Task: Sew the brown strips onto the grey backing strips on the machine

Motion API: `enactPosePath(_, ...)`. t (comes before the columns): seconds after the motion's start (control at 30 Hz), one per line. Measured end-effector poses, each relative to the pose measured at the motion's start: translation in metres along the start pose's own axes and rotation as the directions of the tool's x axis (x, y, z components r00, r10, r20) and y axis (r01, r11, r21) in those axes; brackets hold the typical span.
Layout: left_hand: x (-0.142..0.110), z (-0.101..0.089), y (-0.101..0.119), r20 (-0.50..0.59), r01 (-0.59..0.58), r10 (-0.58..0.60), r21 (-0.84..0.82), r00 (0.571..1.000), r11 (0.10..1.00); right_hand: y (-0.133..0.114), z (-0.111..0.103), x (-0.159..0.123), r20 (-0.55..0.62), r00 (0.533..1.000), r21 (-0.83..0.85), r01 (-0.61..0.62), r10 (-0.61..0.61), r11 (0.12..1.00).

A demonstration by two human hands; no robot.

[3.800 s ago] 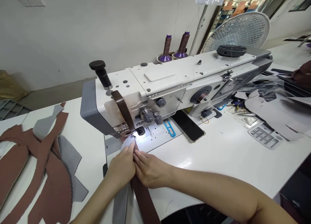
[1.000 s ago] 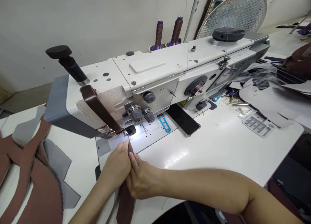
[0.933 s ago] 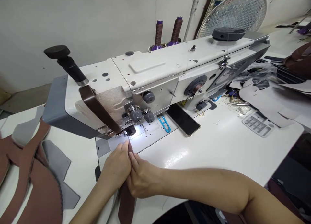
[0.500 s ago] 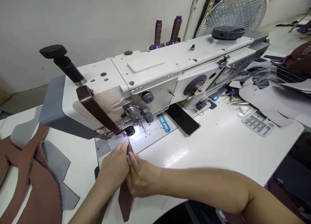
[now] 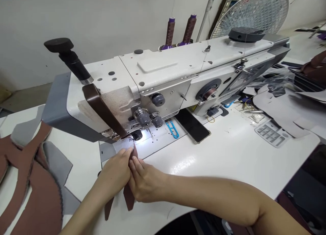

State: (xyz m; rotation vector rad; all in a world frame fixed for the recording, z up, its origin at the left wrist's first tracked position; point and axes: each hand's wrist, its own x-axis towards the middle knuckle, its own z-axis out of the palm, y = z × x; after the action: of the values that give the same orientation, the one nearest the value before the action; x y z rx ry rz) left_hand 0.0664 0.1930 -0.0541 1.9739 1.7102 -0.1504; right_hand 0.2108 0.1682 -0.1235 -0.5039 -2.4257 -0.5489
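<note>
A white sewing machine [image 5: 158, 66] stands over the work, its lamp lighting the plate below the needle area. My left hand [image 5: 115, 172] is closed at the edge of a brown strip of material [image 5: 128, 198], just in front of the presser foot, with a pale grey underside showing beside the fingertips. Close against it, my right hand [image 5: 146, 182] pinches the same strip a little nearer to me. Tapered brown ends hang below both hands. The fingers partly cover the strip, and the needle itself cannot be made out.
Brown cut pieces [image 5: 46, 194] with grey backing lie at the left. A phone [image 5: 195, 126] and blue thread snips [image 5: 172, 129] rest by the machine bed. A grey stencil plate [image 5: 271, 134] and pale scraps [image 5: 277, 107] are at right. Thread cones [image 5: 188, 31] and a fan [image 5: 252, 14] stand behind.
The strip and both hands have shifted slightly toward the machine, and its lower end has drawn up closer to my hands. A second brown end now shows more fully under my left wrist.
</note>
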Motion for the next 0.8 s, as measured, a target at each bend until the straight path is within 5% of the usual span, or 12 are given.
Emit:
enactPosePath(0.13,0.000,-0.001,0.002,0.001,-0.013,0.013,-0.060,1.000,0.998,0.004,0.002,-0.001,0.089,0.996,0.040,0.007,-0.010,0.999)
enactPosePath(0.43,0.003,-0.003,0.003,0.020,-0.005,0.007,-0.128,1.000,0.992,0.001,-0.005,0.004,-0.071,0.997,-0.014,-0.003,0.002,1.000)
enactPosePath(0.8,0.012,0.002,-0.004,-0.069,-0.071,0.061,-0.154,0.996,0.985,0.006,-0.002,0.002,0.041,0.999,-0.039,0.019,-0.018,0.999)
